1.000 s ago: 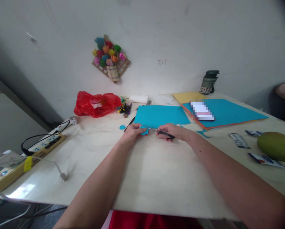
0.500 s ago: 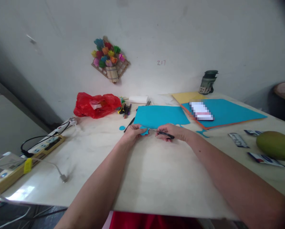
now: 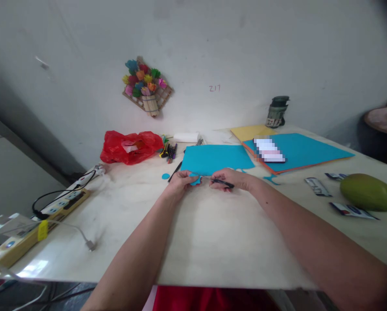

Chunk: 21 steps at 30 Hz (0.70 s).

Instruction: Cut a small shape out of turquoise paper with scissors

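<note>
Blue paper [image 3: 196, 180] stays pinched in the left hand [image 3: 179, 182], right hand [image 3: 229, 176] still gripping scissors [image 3: 225, 183], so cutting seems underway.

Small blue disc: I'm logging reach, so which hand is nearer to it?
Left: the left hand is just right of the small blue disc, apart from it; the right hand is farther right.

A scuffed, pale wall [image 3: 245, 52] stands at twelve o'clock; light [image 3: 34, 268] glares off the whitish table [image 3: 196, 250] at eight, dark floor [image 3: 75, 302] below.
</note>
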### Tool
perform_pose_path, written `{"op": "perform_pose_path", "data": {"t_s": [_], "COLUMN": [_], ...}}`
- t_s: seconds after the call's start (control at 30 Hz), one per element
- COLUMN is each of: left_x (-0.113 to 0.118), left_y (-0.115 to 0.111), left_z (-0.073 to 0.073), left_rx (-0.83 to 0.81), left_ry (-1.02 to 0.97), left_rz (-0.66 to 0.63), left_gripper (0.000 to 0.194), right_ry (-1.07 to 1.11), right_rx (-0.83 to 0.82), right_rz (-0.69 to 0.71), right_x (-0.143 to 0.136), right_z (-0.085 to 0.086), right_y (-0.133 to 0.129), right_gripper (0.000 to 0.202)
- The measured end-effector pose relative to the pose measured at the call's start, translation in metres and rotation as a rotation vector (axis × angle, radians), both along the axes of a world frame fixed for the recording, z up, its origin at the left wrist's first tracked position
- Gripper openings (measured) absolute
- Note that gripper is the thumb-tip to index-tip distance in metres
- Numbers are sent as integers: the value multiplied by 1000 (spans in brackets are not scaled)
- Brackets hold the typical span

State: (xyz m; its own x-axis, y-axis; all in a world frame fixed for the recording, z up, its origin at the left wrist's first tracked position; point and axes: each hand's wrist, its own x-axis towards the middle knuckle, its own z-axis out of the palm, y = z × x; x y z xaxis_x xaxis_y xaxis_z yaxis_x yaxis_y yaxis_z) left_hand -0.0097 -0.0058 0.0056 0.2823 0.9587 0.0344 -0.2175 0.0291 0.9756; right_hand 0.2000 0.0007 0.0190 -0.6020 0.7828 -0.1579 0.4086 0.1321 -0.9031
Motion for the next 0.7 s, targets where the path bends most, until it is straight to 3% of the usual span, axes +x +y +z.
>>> {"op": "perform_pose_path", "data": {"t_s": [0.7], "left_x": [0], "left_y": [-1], "left_z": [2], "left_rx": [-22], "left_ry": [3], "left_rz": [16], "left_gripper": [20], "right_ry": [52], "right_rx": [-8], "right_rz": [12], "right_x": [2], "right_z": [-11], "right_y": [7], "right_gripper": [27]}}
